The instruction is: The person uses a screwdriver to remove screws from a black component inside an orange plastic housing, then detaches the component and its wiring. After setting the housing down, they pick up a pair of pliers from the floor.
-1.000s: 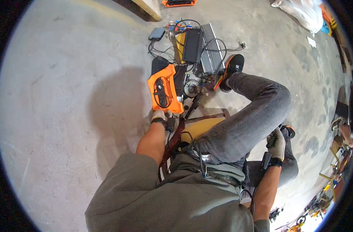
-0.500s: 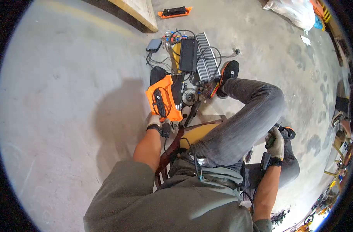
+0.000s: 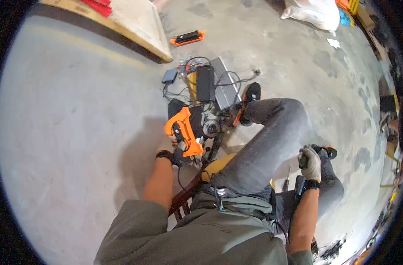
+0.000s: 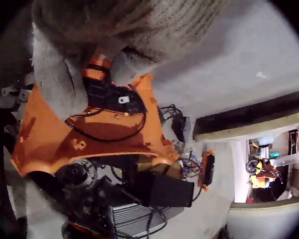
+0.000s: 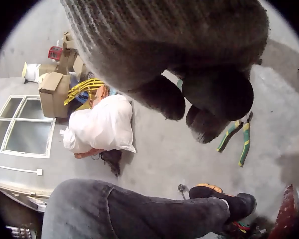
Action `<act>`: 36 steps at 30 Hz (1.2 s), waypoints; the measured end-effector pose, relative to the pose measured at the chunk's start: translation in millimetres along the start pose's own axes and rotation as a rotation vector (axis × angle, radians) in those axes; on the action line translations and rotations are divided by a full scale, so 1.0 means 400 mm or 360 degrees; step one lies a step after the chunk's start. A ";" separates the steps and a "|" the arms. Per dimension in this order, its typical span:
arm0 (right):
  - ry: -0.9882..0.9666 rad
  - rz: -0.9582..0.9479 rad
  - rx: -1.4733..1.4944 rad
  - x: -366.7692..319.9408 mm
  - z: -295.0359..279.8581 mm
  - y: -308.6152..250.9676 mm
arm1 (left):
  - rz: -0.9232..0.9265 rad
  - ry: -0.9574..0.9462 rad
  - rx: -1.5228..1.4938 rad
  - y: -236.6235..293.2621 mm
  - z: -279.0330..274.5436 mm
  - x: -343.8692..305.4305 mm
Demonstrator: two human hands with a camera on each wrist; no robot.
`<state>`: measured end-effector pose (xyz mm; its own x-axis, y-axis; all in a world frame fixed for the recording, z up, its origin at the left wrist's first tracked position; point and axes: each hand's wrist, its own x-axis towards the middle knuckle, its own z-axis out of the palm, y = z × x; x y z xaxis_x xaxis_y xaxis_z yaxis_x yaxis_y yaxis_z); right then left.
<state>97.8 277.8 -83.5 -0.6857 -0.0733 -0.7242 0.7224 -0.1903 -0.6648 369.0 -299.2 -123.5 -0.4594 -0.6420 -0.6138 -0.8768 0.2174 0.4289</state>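
My gloved left hand (image 3: 168,145) grips the near end of an orange plastic cover (image 3: 186,139). Set in that cover is a black part with a thin black cable (image 4: 122,102). An orange and black piece (image 4: 95,69) shows between the glove's fingers in the left wrist view. Beside my lower leg, the gloved right hand (image 3: 312,165) has its fingers curled round a dark, rounded, handle-like thing (image 5: 224,92) with a sliver of green at its side; I cannot tell its kind.
Beyond the cover lie a black box (image 3: 205,84), a finned metal case (image 3: 226,90), a round metal part (image 3: 211,128) and cables. Green-yellow pliers (image 5: 234,139) rest on the floor. A white sack (image 3: 311,15) and another orange piece (image 3: 187,38) stand farther off.
The head view has shifted, so the floor things sit lower and more of the bench shows. My left fingers now overlap the cover's near end more. The right hand keeps its hold.
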 end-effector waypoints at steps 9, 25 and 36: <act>0.0192 -0.0080 -0.0168 -0.082 0.081 -0.060 | -0.0159 -0.0381 -0.1063 0.221 -0.165 0.157; 0.0101 -0.0072 -0.0381 0.041 0.001 0.056 | 0.0368 -0.0164 -0.1150 0.650 -0.239 0.058; 0.0295 -0.0031 -0.0663 0.031 0.008 0.064 | 0.0181 -0.0128 -0.1370 0.643 -0.194 0.086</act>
<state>107.4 268.8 -108.9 -0.6994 0.1102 -0.7062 0.7098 0.2226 -0.6683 138.6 -322.5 17.3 -0.5747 -0.5893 -0.5678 -0.4281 -0.3749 0.8223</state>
